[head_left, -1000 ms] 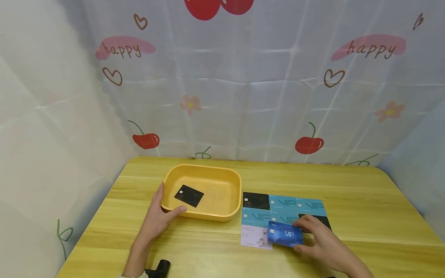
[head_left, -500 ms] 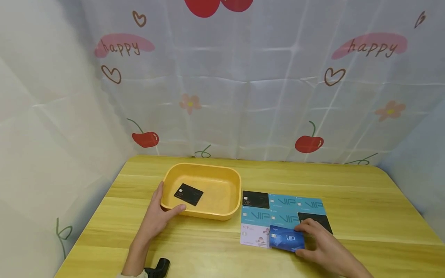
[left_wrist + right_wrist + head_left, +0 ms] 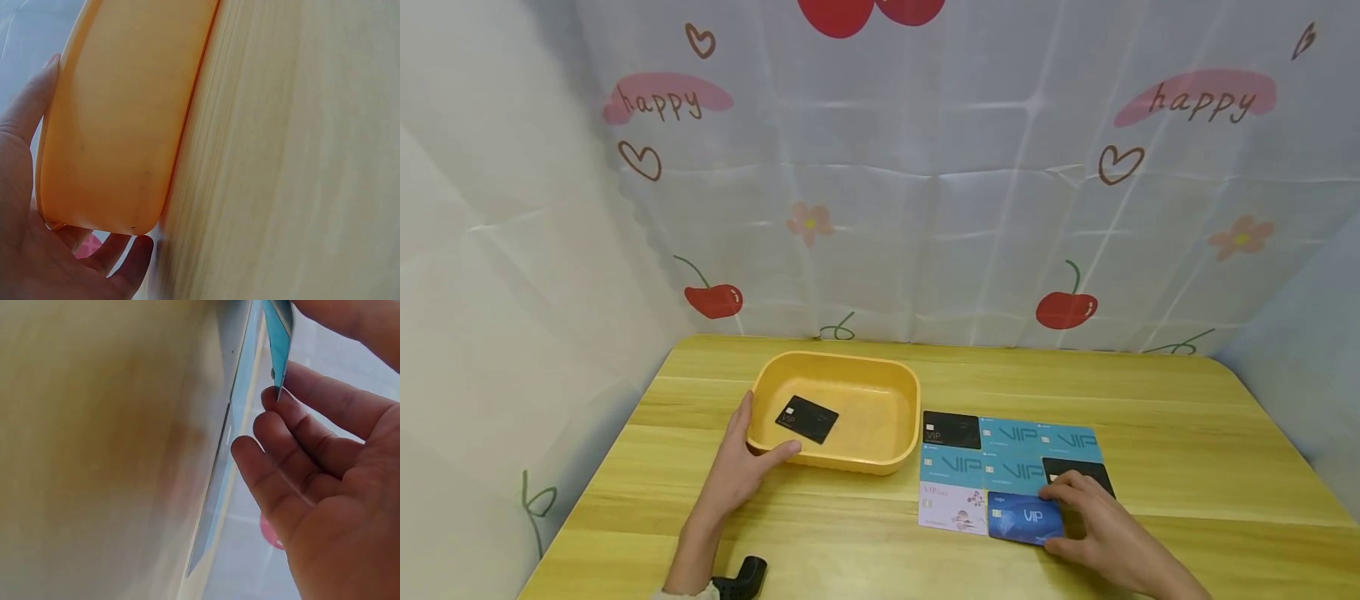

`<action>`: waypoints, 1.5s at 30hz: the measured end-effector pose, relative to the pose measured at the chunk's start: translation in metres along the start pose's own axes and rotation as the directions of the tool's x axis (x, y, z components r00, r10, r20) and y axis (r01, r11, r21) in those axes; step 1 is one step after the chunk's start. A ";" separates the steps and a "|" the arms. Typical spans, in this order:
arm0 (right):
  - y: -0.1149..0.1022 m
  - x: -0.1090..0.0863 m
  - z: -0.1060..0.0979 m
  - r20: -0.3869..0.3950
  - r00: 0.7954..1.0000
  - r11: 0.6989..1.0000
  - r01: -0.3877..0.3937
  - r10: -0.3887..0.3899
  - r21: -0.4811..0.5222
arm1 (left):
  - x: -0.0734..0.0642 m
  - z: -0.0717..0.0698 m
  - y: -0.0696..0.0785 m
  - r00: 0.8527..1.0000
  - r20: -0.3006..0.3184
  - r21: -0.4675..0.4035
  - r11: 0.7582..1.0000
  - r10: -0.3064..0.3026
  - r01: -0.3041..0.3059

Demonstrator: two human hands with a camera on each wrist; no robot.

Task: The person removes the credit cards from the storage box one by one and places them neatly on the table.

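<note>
My left hand [image 3: 730, 475] grips the near left corner of a yellow plastic bin [image 3: 872, 417], thumb over the front rim and fingers along the left end. A black VIP card [image 3: 807, 419] lies inside the bin. To the right, my right hand [image 3: 1101, 529] pinches a blue VIP card [image 3: 1024, 518] by its right edge, between thumb and fingers. In the right wrist view the held card [image 3: 279, 347] is seen nearly edge-on, tilted away from the table. A pale pink VIP card [image 3: 953, 508] lies flat just left of it.
Several teal cards [image 3: 1015, 473] and two black ones, one at the back left [image 3: 951, 429] and one partly behind my right hand [image 3: 1093, 473], lie in close rows. The wooden table [image 3: 850, 533] meets a printed curtain [image 3: 917, 250]. A black device [image 3: 745, 579] is by my left wrist.
My right hand has moved the blue card down and slightly right, off the pink card's right edge, which now shows. The left hand and bin have stayed put.
</note>
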State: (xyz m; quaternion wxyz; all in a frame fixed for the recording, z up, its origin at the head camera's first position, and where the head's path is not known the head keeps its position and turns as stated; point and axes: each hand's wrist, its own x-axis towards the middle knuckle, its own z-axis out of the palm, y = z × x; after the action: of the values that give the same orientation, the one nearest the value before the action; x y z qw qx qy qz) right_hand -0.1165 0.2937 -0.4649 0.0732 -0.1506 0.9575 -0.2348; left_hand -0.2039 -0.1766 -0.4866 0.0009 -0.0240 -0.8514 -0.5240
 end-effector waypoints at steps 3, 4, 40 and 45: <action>0.000 0.000 0.001 -0.005 1.000 1.000 -0.003 0.003 -0.013 | 0.001 0.000 0.000 1.000 0.000 -0.003 1.000 0.000 0.000; 0.000 0.000 0.001 -0.008 1.000 1.000 -0.006 0.006 -0.018 | 0.001 0.000 0.000 1.000 0.000 -0.004 1.000 0.001 -0.001; -0.010 0.008 0.009 0.020 0.986 0.985 -0.164 0.165 -0.050 | 0.000 -0.001 -0.001 1.000 0.007 -0.009 1.000 0.003 -0.003; -0.011 0.009 0.009 0.014 0.985 0.984 -0.171 0.172 -0.044 | 0.000 -0.001 -0.001 1.000 0.009 -0.004 1.000 -0.003 0.003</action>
State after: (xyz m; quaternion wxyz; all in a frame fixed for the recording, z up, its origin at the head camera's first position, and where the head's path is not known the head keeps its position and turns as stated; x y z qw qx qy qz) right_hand -0.1197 0.2772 -0.4685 0.0984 -0.0713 0.9710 -0.2059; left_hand -0.2041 -0.1778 -0.4871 -0.0036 -0.0253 -0.8502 -0.5258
